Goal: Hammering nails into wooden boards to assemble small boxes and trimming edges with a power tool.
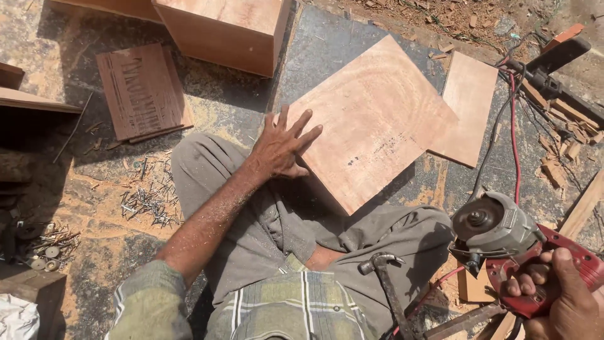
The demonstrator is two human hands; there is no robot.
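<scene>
The left hand [282, 146] lies flat with fingers spread wide on the near corner of a square plywood board [371, 119], pressing on it and holding nothing. The right hand [560, 296], at the lower right of the frame, is wrapped tight around the red handle of a circular saw [503, 242], whose grey metal guard and round blade face left, clear of the board.

The board sits at the middle of the frame, turned like a diamond, its lower edge resting over the person's grey trouser leg [377, 239]. Its face is pale reddish wood with a faint ring-like grain and a few dark specks. A smaller plywood piece [469, 104] lies just beside it at the upper right, its corner tucked under the board's edge.

A hammer [387, 283] with a dark metal head rests on the lap between the two hands. A red cable [514, 138] runs from the saw up toward the upper right, past a scatter of wood offcuts [566, 151]. At the top centre stands a plywood box [226, 31]; to its left lies a dark slatted panel [143, 91]. A heap of loose nails [151, 201] lies on the dusty floor [100, 164] at the left, with washers [44, 255] further toward the lower left.
</scene>
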